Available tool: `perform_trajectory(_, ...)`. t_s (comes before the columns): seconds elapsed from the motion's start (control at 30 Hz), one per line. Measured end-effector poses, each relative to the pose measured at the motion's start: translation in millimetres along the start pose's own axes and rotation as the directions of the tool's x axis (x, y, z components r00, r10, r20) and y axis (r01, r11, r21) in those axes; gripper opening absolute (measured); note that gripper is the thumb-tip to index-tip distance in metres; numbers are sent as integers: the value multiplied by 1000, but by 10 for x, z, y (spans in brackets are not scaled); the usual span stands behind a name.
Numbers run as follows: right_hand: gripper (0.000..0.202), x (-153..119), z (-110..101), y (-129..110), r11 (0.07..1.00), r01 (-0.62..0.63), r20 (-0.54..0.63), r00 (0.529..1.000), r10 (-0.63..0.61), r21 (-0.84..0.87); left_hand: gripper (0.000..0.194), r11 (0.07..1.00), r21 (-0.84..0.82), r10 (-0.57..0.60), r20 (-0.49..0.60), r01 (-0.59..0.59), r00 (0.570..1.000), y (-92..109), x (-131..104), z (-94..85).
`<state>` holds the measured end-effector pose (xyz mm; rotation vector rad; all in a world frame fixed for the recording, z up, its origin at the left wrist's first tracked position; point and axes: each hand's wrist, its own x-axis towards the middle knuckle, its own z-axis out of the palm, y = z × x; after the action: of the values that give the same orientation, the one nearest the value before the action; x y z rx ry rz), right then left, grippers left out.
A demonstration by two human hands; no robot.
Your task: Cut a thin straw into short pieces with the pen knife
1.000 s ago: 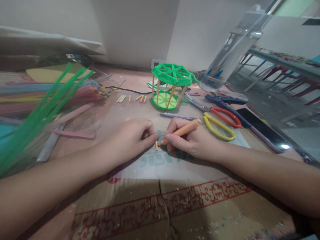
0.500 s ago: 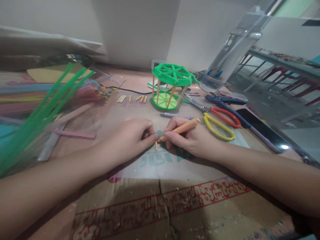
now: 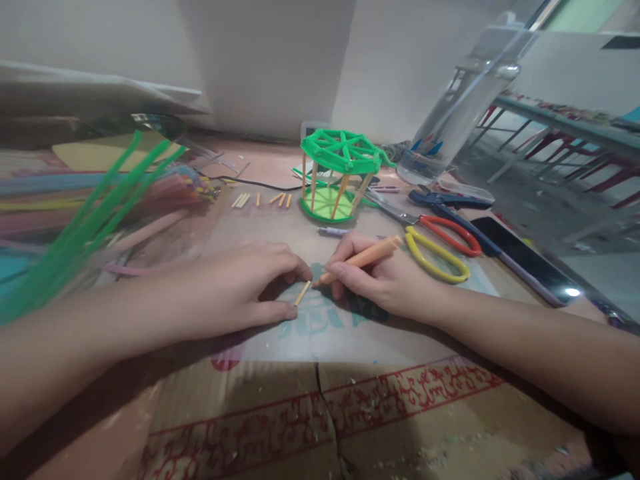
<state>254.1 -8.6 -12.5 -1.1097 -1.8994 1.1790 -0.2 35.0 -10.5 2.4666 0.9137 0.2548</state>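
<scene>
A short thin stick (image 3: pixel 303 293), partly orange, lies slanted on the clear sheet (image 3: pixel 280 347). My left hand (image 3: pixel 250 283) rests beside it, thumb and index finger apart at its two ends. In my right hand (image 3: pixel 373 273) is an orange marker (image 3: pixel 377 252), its tip low near the stick's upper end. Behind my hands stands a green round frame (image 3: pixel 343 150) with upright sticks between its top and its base. Several short sticks, some pale, some orange (image 3: pixel 281 200), lie left of that frame.
Scissors (image 3: pixel 445 233) with red and yellow handles, blue pliers (image 3: pixel 450 200) and a phone (image 3: pixel 515 253) lie at the right. A clear bottle (image 3: pixel 440 127) stands behind them. Green strips (image 3: pixel 85 240) and colored bundles fill the left. A purple pen (image 3: pixel 333 232) lies behind my right hand.
My left thumb and index finger have parted, the thumb moving left and down. The short stick has turned from nearly upright to a slant. My right hand with the marker has hardly moved.
</scene>
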Motion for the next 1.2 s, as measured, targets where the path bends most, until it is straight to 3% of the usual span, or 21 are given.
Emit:
perform_trajectory(0.1, 26, -5, -3, 12, 1000, 25, -28, 999, -25, 1, 30, 999, -10, 41, 56, -41, 998, 13, 53, 50)
perform_trajectory(0.33, 25, 2, 5, 15, 999, 11, -64, 998, -15, -53, 30, 996, -51, -74, -59, 71, 996, 157, 131, 196)
perform_trajectory(0.53, 26, -21, 8, -24, 999, -33, 27, 999, 33, 12, 26, 993, -16, -121, -86, 120, 989, 247, 128, 213)
perform_trajectory(0.9, 21, 12, 11, 21, 991, 10, -116, 993, -26, -133, 23, 994, 4, -105, -103, 106, 989, 226, 128, 237)
perform_trajectory(1.07, 22, -17, 8, -19, 999, -22, 2, 1000, 22, -37, 25, 995, 2, -102, -102, 103, 990, 198, 129, 258)
perform_trajectory(1.2, 21, -1, 5, -10, 995, 9, -46, 999, -14, -104, 24, 991, -22, -136, -97, 135, 986, 203, 119, 264)
